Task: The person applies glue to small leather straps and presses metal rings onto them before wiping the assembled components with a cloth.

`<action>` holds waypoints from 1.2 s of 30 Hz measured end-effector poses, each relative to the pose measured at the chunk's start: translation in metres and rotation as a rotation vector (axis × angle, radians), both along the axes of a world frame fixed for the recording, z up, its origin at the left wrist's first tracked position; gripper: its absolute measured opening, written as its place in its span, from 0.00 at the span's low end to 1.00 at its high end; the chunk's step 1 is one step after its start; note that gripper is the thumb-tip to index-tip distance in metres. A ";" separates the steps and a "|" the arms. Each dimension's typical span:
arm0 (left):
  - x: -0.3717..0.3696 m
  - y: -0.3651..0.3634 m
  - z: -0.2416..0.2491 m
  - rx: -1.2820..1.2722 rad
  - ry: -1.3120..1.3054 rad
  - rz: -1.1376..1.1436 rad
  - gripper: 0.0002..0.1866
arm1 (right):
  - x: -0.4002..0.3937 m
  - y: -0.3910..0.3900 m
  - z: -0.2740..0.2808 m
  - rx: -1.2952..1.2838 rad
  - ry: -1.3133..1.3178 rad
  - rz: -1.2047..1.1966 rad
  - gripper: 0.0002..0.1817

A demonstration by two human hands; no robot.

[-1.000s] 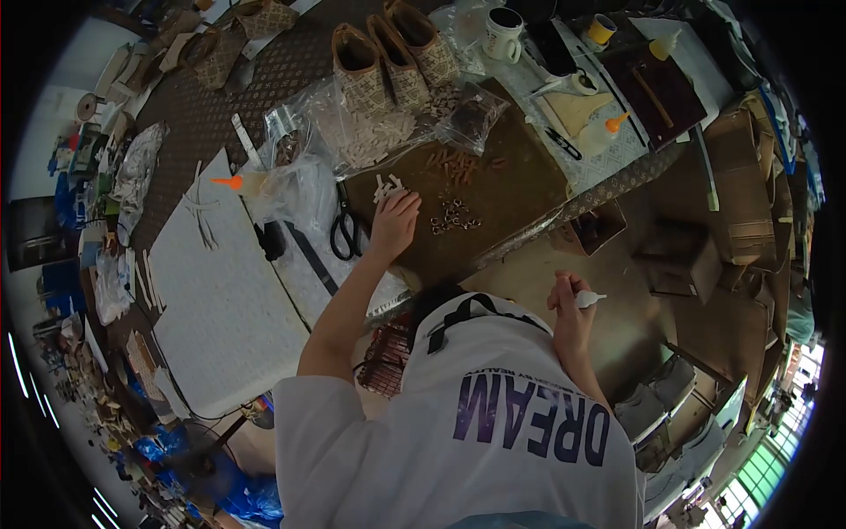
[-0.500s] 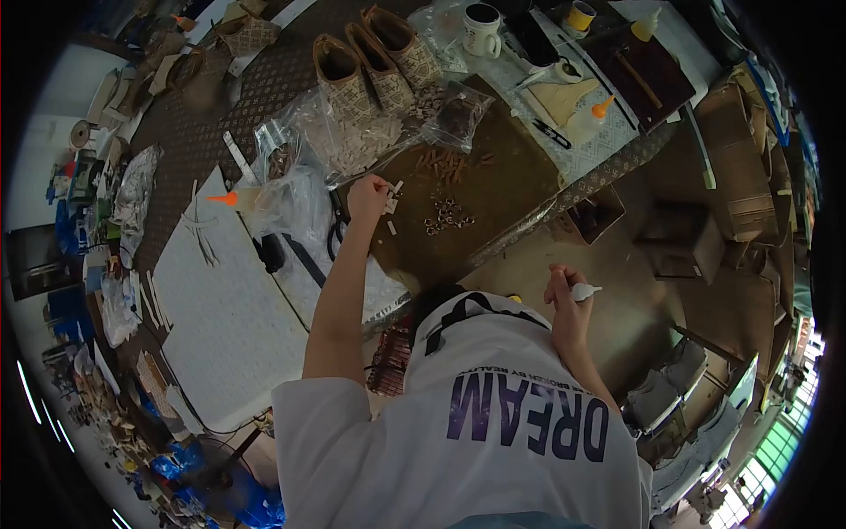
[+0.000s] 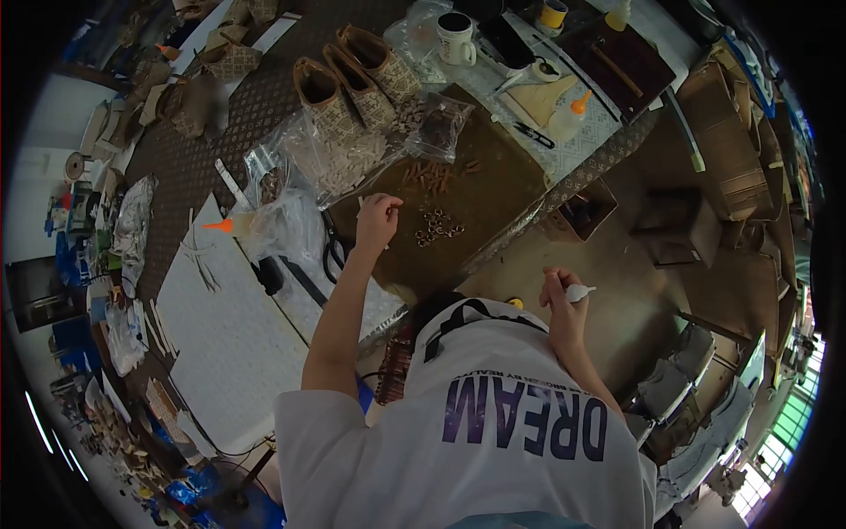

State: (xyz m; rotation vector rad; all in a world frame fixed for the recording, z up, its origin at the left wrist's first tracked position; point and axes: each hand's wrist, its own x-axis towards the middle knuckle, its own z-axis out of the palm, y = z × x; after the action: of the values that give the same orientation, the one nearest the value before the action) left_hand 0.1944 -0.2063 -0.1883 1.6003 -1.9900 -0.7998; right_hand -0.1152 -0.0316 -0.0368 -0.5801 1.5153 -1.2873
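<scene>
My left hand (image 3: 378,222) is over the dark mat (image 3: 520,176), its fingers drawn together; anything between them is too small to make out. It covers the place of some small white pieces. Just right of it lies a cluster of small metal rings (image 3: 438,227), with short brown pieces (image 3: 430,175) behind them. Off the table's front edge, my right hand (image 3: 561,304) is closed around a small white bottle (image 3: 578,293) whose nozzle points right.
Plastic bags of small pieces (image 3: 339,159), patterned shoes (image 3: 357,84) and a mug (image 3: 456,40) stand behind the mat. Black scissors (image 3: 333,254) and an orange-tipped bottle (image 3: 238,225) lie left. An open carton (image 3: 583,214) is below the table's right edge.
My left hand has moved right, over the small white pieces that showed beside it. My right hand keeps hold of the bottle. The whole view has shifted slightly.
</scene>
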 end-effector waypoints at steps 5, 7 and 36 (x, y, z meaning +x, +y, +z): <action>-0.024 -0.030 -0.015 -0.189 -0.129 -0.113 0.05 | -0.003 0.005 0.003 -0.003 0.031 -0.023 0.10; -0.031 -0.043 -0.016 0.018 -0.247 -0.093 0.05 | -0.005 0.007 0.006 -0.025 0.019 -0.016 0.11; -0.091 0.108 0.118 0.537 0.817 -0.032 0.04 | 0.024 -0.007 -0.007 -0.057 -0.229 0.318 0.07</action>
State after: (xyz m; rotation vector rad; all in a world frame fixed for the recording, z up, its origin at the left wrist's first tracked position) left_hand 0.1036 -0.0979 -0.0701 1.1698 -1.2594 -1.7631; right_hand -0.0916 -0.0383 -0.0433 -0.6577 1.1492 -1.1105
